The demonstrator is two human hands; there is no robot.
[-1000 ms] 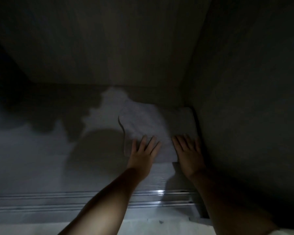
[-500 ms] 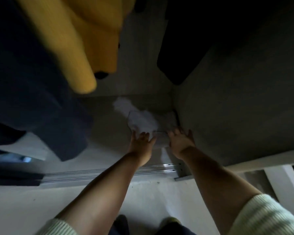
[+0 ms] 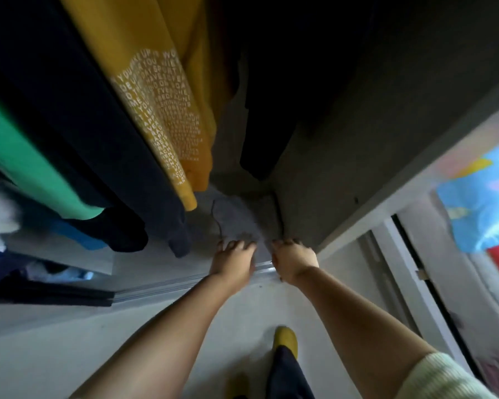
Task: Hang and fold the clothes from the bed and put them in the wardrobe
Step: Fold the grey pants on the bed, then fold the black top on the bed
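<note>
1. The wardrobe floor (image 3: 162, 263) is bounded on the right by the dark side wall (image 3: 343, 168) and at the front by a metal sliding track (image 3: 167, 287). The corner where wall and floor meet is a confined space.
2. Overhead room is limited by hanging garments: a yellow shirt with white lettering (image 3: 162, 110), a navy garment (image 3: 69, 96) beside it, a green garment (image 3: 26, 156) further left, and a dark garment (image 3: 271, 96) against the wall. Their hems hang above the floor, to the left of and behind the corner.
3. Open pale room floor (image 3: 69, 341) is seen in front of the track. A foot in a yellow slipper (image 3: 285, 337) stands on it.
4. The folded grey garment (image 3: 236, 220) is observed lying flat on the wardrobe floor, in the right corner, close against the side wall. A thin dark cord (image 3: 216, 217) runs across its left part. Detail is dimmed by shadow.
5. The left hand (image 3: 233, 262) is placed at the garment's near edge, fingers bent downward onto the cloth; a grip cannot be confirmed.
6. The right hand (image 3: 294, 262) is placed just beside it, fingers curled under at the same edge; whether cloth is pinched cannot be told.
7. The garment lies just beyond both sets of fingertips, toward the back of the wardrobe.
</note>
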